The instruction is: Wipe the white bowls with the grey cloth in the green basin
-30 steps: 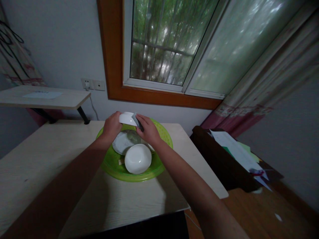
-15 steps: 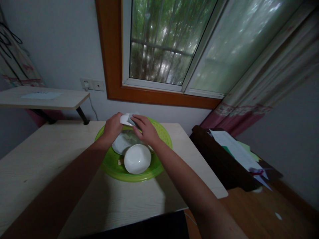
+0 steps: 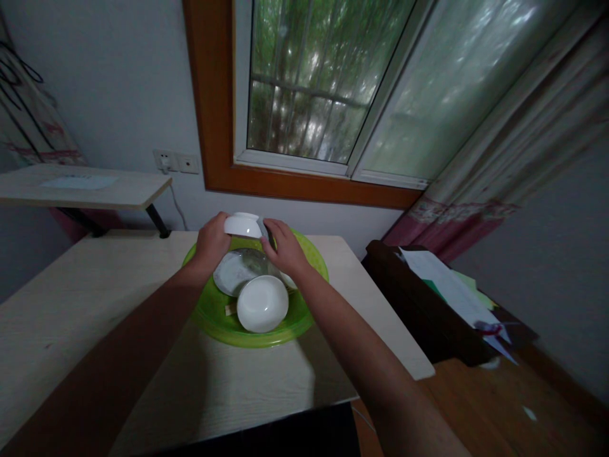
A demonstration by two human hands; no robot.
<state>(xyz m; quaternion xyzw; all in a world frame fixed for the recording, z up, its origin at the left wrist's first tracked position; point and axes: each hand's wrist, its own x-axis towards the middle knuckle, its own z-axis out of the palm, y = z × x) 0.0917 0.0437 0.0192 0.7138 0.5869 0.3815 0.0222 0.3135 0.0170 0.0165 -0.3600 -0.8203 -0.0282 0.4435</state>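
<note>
White porcelain is being handled over a green basin (image 3: 209, 317) that is sitting on the pale wooden table (image 3: 71, 304). A small white bowl (image 3: 242, 225) is being held upturned above the far side of the basin, its rim gripped by the left hand (image 3: 212, 244). The right hand (image 3: 284, 247) is being pressed against the bowl's other side with a dark cloth or scourer (image 3: 269, 237) pinched under the fingers; what exactly it is cannot be told. Both hands are thus closed on something, neither spread wide.

Lower in the basin a shallow plate (image 3: 233, 271) is lying flat, and a second white bowl (image 3: 262, 303) is resting partly over it, nearer the person.

For the wiping to go well, the bowl is probably best kept low over the basin so drips are being caught, turned steadily by the left hand while the cloth is being drawn around wall and foot. A firm rim grip matters, since wet glaze is likely slippery.
</note>
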